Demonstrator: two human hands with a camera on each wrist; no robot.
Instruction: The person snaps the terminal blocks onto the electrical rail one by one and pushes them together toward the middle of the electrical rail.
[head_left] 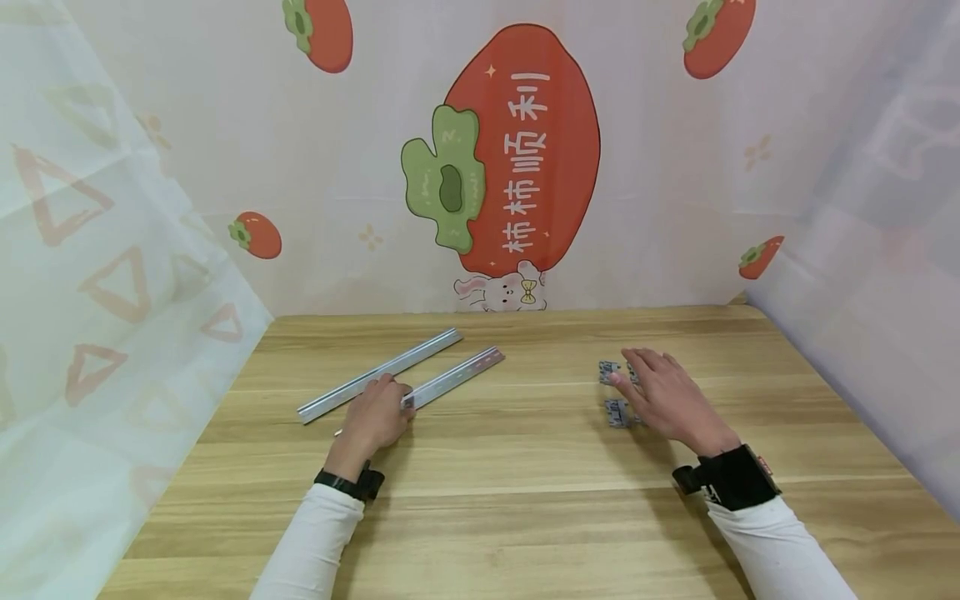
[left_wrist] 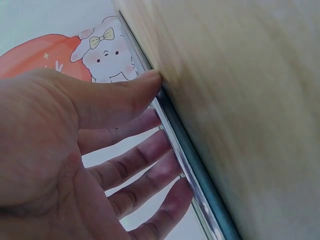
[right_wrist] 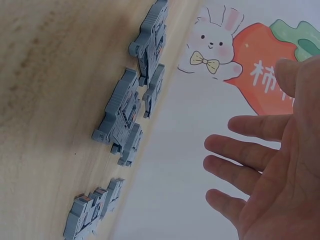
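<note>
Two slotted metal rails lie slantwise on the table. My left hand (head_left: 377, 410) is on the near rail (head_left: 453, 379), thumb along one edge and fingers along the other, and it covers the rail's middle. In the left wrist view the thumb and fingertips meet this rail (left_wrist: 189, 150). Behind it, the far rail (head_left: 382, 372) rests apart from the hand. Over a group of small grey terminal blocks (head_left: 617, 413) hovers my right hand (head_left: 667, 398), fingers extended and holding nothing. Several of the blocks (right_wrist: 120, 112) stand in the right wrist view; the hand partly hides them from the head.
The wooden table (head_left: 495, 500) runs back to a white printed curtain (head_left: 360, 167) with persimmons and a rabbit. Similar sheets hang at the left and right sides. A dark band with a camera is on each wrist.
</note>
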